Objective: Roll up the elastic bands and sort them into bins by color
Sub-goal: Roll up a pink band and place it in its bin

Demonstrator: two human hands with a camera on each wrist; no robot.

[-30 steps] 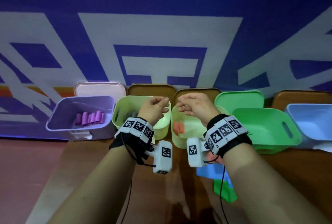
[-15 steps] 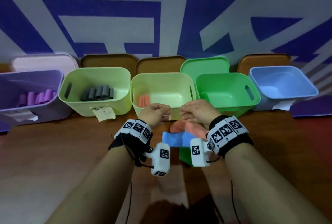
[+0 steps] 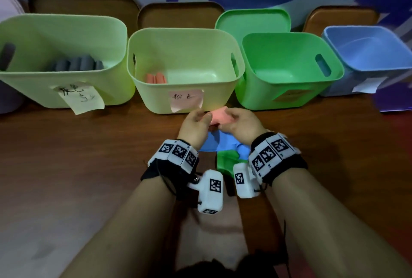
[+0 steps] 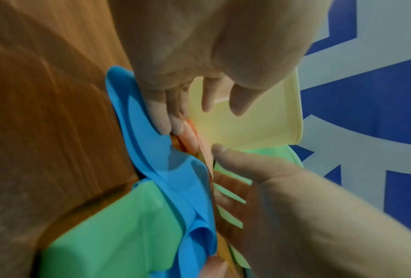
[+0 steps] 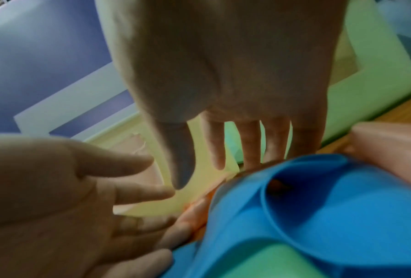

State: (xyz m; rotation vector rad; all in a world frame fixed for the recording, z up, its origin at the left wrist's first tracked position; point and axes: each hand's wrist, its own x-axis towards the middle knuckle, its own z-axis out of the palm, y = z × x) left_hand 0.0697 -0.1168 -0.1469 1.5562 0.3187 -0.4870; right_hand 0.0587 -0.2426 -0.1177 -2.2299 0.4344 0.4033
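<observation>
A flat pink band [image 3: 219, 117] lies on the wooden table in front of the yellow-green bin [image 3: 156, 99], which has a pink label and holds pink rolls [image 3: 156, 78]. Under it lie a blue band [image 3: 219, 141] and a green band [image 3: 227, 161]. My left hand [image 3: 195, 124] and right hand [image 3: 240, 124] meet over the pink band. In the left wrist view my left hand's fingers [image 4: 162, 122] reach down straight onto the pink band [image 4: 190, 135] beside the blue band [image 4: 152, 150]. In the right wrist view my right hand's fingers [image 5: 250, 150] are straight, tips hidden behind the blue band [image 5: 318, 206], thumb free.
A light green bin [image 3: 33, 88] with grey rolls [image 3: 78, 63] stands at the left. A green bin [image 3: 278, 95] and a blue bin [image 3: 367, 29] stand at the right. Brown lids [image 3: 82, 3] and a green lid [image 3: 252, 21] lean against the wall behind.
Both hands came down from above the bins to the table and now rest on the pink band. The head view tilted down and moved closer to the bins.
</observation>
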